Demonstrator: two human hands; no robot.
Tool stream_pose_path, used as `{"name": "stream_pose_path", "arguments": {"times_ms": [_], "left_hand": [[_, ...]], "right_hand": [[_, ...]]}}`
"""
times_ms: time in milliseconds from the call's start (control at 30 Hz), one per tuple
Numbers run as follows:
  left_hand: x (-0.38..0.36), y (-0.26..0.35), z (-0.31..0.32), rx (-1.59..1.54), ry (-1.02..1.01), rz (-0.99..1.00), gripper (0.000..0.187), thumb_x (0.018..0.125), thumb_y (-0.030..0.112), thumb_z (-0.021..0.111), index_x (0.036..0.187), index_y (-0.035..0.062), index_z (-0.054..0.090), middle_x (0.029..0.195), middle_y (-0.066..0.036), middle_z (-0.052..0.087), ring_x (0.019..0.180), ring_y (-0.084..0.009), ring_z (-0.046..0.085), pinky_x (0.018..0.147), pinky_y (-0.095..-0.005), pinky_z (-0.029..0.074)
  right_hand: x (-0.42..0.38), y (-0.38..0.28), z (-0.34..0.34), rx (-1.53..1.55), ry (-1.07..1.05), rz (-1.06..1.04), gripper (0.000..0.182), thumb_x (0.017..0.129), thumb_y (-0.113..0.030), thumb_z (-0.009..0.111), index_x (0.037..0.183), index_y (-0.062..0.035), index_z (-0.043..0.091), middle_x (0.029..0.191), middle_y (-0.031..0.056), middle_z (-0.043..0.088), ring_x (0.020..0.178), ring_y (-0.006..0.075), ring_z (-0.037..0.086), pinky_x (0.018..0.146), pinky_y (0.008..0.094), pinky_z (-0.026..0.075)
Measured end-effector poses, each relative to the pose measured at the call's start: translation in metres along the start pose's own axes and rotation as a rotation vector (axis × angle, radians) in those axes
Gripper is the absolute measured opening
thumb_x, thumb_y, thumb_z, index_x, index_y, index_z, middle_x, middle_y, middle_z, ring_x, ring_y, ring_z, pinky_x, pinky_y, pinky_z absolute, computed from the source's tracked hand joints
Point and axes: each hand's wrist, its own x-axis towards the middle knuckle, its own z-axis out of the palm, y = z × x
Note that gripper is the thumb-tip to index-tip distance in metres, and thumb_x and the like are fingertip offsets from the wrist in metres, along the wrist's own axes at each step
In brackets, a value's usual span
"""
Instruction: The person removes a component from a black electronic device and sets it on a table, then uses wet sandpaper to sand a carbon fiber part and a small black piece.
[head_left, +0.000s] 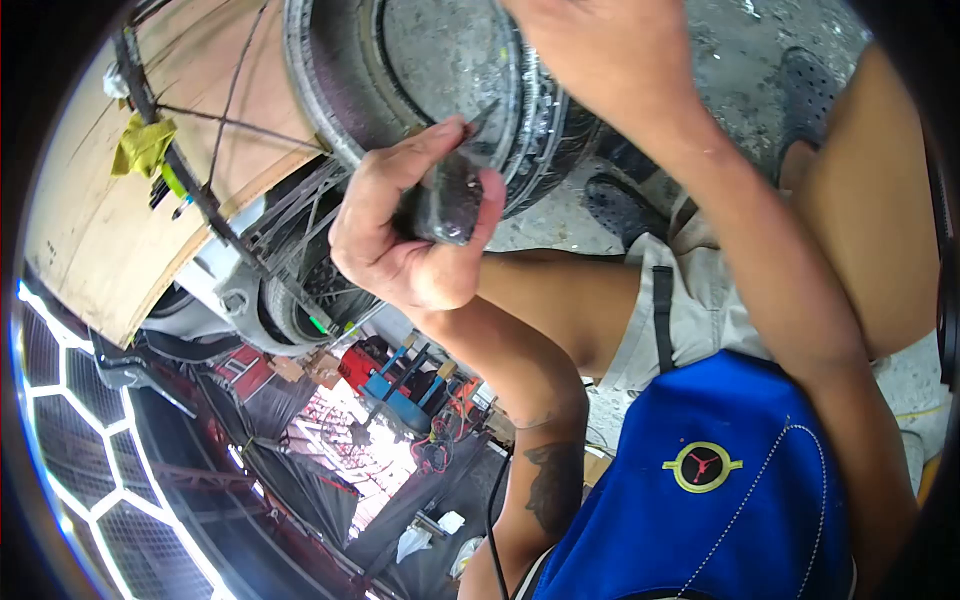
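Observation:
My left hand (410,220) is closed around a dark, worn handheld tool (447,205), and a thin pointed tip sticks out past the fingers. It is held in front of the near side of a large black tire (545,125), whose open centre shows the grey floor. Over the tire's edge at the top of the view is my right hand (610,35), slightly blurred. The frame's top edge cuts off its fingers, so what they hold, if anything, is hidden.
A wooden board (200,110) stands at the upper left beside a metal frame with a yellow cloth (144,145) on it. Dark perforated clogs (622,208) are by the tire. Red and blue equipment (395,385) stands farther back. Hexagonal lights (112,450) shine at lower left.

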Motion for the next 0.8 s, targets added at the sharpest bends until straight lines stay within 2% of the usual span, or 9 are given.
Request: {"name": "stream_pose_path", "arguments": {"times_ms": [33, 100, 133, 233, 533, 633, 733, 767, 800], "left_hand": [[0.0, 0.0, -0.002, -0.021, 0.011, 0.031, 0.037, 0.056, 0.001, 0.08, 0.091, -0.0064, 0.073, 0.09, -0.019, 0.075, 0.079, -0.0244, 0.073, 0.077, -0.0317, 0.057], [-0.002, -0.001, -0.006, -0.007, 0.014, 0.056, 0.038, 0.056, 0.001, 0.081, 0.092, -0.0066, 0.073, 0.09, -0.019, 0.075, 0.079, -0.0249, 0.074, 0.077, -0.0315, 0.057], [-0.003, -0.001, -0.005, -0.033, 0.036, 0.051, 0.039, 0.056, 0.001, 0.081, 0.093, -0.0064, 0.073, 0.091, -0.019, 0.075, 0.08, -0.0249, 0.074, 0.077, -0.0317, 0.057], [-0.005, 0.0, -0.007, -0.071, 0.062, 0.054, 0.04, 0.056, 0.001, 0.081, 0.095, -0.0055, 0.073, 0.091, -0.02, 0.076, 0.08, -0.0248, 0.074, 0.077, -0.0317, 0.057], [-0.006, 0.001, -0.01, -0.077, 0.073, 0.063, 0.042, 0.056, -0.001, 0.081, 0.097, -0.0052, 0.074, 0.091, -0.019, 0.075, 0.082, -0.025, 0.074, 0.08, -0.0321, 0.057], [-0.002, 0.0, -0.004, -0.078, 0.078, 0.061, 0.041, 0.054, 0.0, 0.08, 0.095, -0.004, 0.074, 0.085, -0.016, 0.074, 0.076, -0.0209, 0.072, 0.075, -0.0292, 0.055], [0.008, -0.009, 0.028, 0.041, 0.034, -0.035, 0.034, 0.055, 0.006, 0.079, 0.089, 0.0014, 0.074, 0.072, -0.007, 0.066, 0.063, -0.014, 0.06, 0.062, -0.0257, 0.048], [0.012, -0.007, 0.039, 0.086, -0.003, -0.111, 0.032, 0.056, 0.009, 0.079, 0.087, 0.0018, 0.074, 0.071, -0.008, 0.066, 0.062, -0.0153, 0.061, 0.062, -0.0264, 0.049], [0.016, -0.017, 0.053, 0.036, -0.035, -0.128, 0.031, 0.057, 0.01, 0.079, 0.086, 0.0015, 0.073, 0.071, -0.009, 0.067, 0.062, -0.0176, 0.061, 0.063, -0.0272, 0.05]], "right_hand": [[-0.001, 0.003, -0.002, 0.037, 0.015, -0.046, 0.012, 0.087, -0.006, 0.072, 0.09, 0.003, 0.064, 0.08, 0.0118, 0.064, 0.071, 0.0214, 0.061, 0.064, 0.0343, 0.049], [-0.002, 0.025, 0.008, 0.251, 0.003, 0.063, 0.01, 0.089, -0.003, 0.07, 0.094, 0.0042, 0.065, 0.077, 0.0091, 0.066, 0.066, 0.0165, 0.061, 0.06, 0.0309, 0.048], [-0.003, 0.013, 0.006, 0.219, 0.016, 0.115, 0.01, 0.091, -0.004, 0.069, 0.095, 0.0039, 0.065, 0.074, 0.0081, 0.066, 0.066, 0.0129, 0.06, 0.059, 0.0292, 0.047], [-0.003, 0.014, -0.002, 0.209, -0.079, 0.218, 0.01, 0.092, -0.005, 0.068, 0.095, 0.0041, 0.065, 0.074, 0.0074, 0.065, 0.067, 0.0111, 0.058, 0.06, 0.0289, 0.047], [-0.007, 0.013, 0.003, 0.362, -0.04, 0.227, 0.011, 0.094, -0.007, 0.067, 0.094, 0.004, 0.065, 0.072, 0.0033, 0.062, 0.066, 0.009, 0.054, 0.059, 0.0262, 0.045], [-0.008, -0.005, -0.003, 0.213, -0.04, 0.286, 0.012, 0.095, -0.009, 0.067, 0.091, 0.0025, 0.065, 0.071, 0.0019, 0.061, 0.066, 0.0079, 0.053, 0.057, 0.0257, 0.043], [-0.005, 0.022, -0.022, 0.237, -0.117, 0.405, 0.016, 0.095, -0.012, 0.068, 0.086, 0.0017, 0.064, 0.07, 0.0, 0.059, 0.066, 0.0066, 0.05, 0.056, 0.026, 0.042], [-0.003, 0.022, -0.028, 0.207, -0.125, 0.392, 0.016, 0.095, -0.012, 0.068, 0.086, 0.0017, 0.064, 0.07, 0.0, 0.059, 0.066, 0.0066, 0.05, 0.056, 0.026, 0.042], [0.001, 0.019, -0.033, 0.177, -0.105, 0.544, 0.018, 0.095, -0.013, 0.069, 0.084, 0.0015, 0.063, 0.07, -0.0008, 0.059, 0.066, 0.0062, 0.049, 0.056, 0.026, 0.041]]}}
